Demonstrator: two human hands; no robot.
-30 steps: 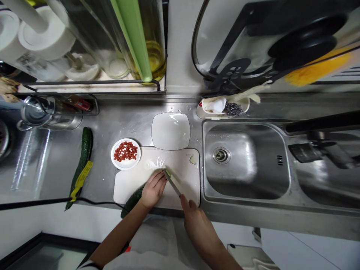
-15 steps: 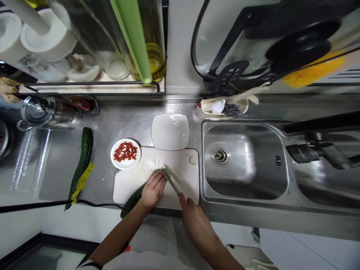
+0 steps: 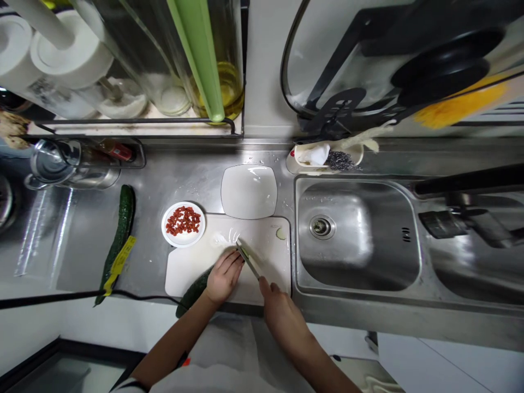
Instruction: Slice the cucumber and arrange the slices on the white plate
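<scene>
A dark green cucumber (image 3: 195, 293) lies slantwise on the white cutting board (image 3: 262, 284), its lower end past the board's near edge. My left hand (image 3: 223, 277) is closed over its upper part and hides most of that stretch. In my right hand (image 3: 282, 311) is the handle of a knife (image 3: 250, 264), whose blade stands at the cucumber's cut end, just beside my left fingertips. A bit of pale green cut face shows along the blade. One thin cucumber end piece (image 3: 280, 233) rests at the board's upper right corner.
Behind the board sits a white square plate (image 3: 249, 192). A white dish (image 3: 183, 239) of red dried berries overlaps the board's upper left corner. Another cucumber (image 3: 123, 218) with a yellow tag lies left. The steel sink (image 3: 356, 240) is on the right. A black cable (image 3: 139, 296) crosses the front left.
The knife and my right hand have shifted very slightly up and left. My left hand keeps its hold on the cucumber. The rest looks the same.
</scene>
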